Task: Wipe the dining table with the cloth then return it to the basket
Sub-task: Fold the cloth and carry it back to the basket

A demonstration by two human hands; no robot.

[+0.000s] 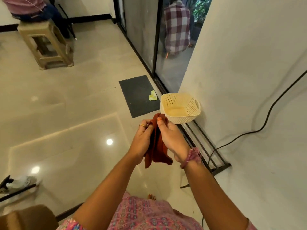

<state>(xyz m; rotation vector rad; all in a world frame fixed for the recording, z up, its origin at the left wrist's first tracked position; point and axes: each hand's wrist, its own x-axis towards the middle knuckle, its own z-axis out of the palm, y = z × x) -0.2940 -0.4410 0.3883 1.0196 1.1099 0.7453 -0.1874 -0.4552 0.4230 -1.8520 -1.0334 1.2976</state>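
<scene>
- The cloth (157, 143), rust-red and bunched lengthwise, hangs between my two hands in the middle of the head view; its upper end pokes out above the fingers, its lower ends dangle loose below the palms; it is up in the air, not in the basket and not on any table that I can see.
- My left hand (143, 138) is curled closed on the cloth's left side, fingers pinching the fabric near the top; a ring shows on one finger.
- My right hand (171, 136) is closed on the cloth's right side, the thumb pressed flat over the fabric at the top; a pink thread band (192, 156) wraps that wrist.
- The basket (180, 107), cream plastic with perforated walls and a handle slot, sits on the floor just beyond my hands, hard by the white wall (249, 80); I see nothing inside it; the cloth's top edge overlaps its near rim in my view, though I cannot tell whether they touch.
- A dark doormat (136, 97) lies just left of the basket, with a small yellow-green scrap (153, 95) on its right edge.
- A sliding glass door (149, 39) runs behind the mat; its track (204, 150) passes under my right wrist; a person in a checked shirt (177, 27) stands beyond the glass.
- A black cable (259, 128) trails down the wall on the right.
- Far left, a beige plastic stool (46, 45) stands on the glossy tiled floor (66, 113) with someone seated on it; my pink patterned garment (146, 213) fills the bottom edge.
</scene>
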